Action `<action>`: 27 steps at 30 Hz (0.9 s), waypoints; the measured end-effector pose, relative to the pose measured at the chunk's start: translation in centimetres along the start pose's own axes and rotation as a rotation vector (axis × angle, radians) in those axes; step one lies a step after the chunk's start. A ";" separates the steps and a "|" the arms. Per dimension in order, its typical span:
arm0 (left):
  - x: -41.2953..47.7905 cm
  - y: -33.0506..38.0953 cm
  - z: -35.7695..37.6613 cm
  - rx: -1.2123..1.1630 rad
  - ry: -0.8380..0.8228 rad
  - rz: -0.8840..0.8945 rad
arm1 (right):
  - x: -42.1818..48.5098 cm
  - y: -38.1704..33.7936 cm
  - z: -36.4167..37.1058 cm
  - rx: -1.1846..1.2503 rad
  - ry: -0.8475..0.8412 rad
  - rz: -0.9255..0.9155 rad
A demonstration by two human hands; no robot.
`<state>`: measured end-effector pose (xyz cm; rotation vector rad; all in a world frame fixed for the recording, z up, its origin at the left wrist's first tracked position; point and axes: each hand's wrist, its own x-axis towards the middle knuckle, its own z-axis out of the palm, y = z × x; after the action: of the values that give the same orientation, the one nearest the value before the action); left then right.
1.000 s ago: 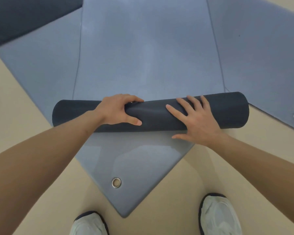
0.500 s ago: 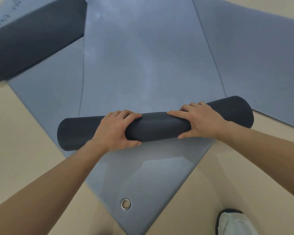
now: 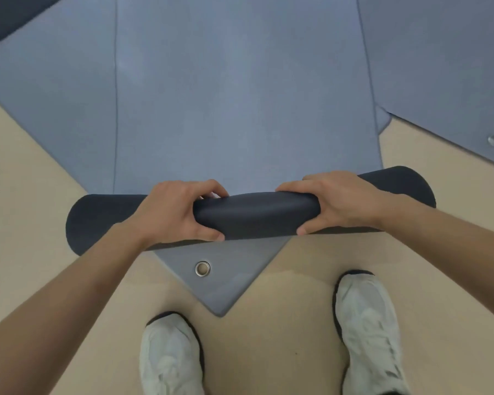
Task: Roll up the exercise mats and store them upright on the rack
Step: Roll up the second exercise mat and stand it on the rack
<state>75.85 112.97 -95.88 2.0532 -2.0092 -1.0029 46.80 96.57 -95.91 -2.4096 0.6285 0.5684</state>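
Both hands clamp the dark roll (image 3: 257, 215) of the top exercise mat: left hand (image 3: 177, 212) and right hand (image 3: 345, 201) each wrapped around it, thumbs on the near side. The roll lies across the mat's near end, its unrolled blue sheet (image 3: 240, 95) stretching away beyond it. The roll sits slightly skewed, right end farther off, so it may wind up coned and loose. Under the roll, another mat's grommeted corner (image 3: 202, 268) could drag along. Beige floor (image 3: 297, 295) around; 2 white shoes just this side of the roll; no rack in view.
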 end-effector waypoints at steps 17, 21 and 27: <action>-3.4 2.6 8.4 0.297 0.422 0.255 | 3.3 2.3 -1.0 0.224 -0.096 0.120; -1.0 1.2 7.3 0.344 0.457 0.249 | 3.3 2.2 -1.9 0.135 0.022 0.158; 3.2 -0.1 3.6 0.201 0.337 0.144 | 2.0 1.4 -0.8 0.014 0.545 -0.010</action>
<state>73.84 111.33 -99.98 1.9701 -2.1039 -0.4094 47.79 94.45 -96.98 -2.5581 0.8332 -0.1130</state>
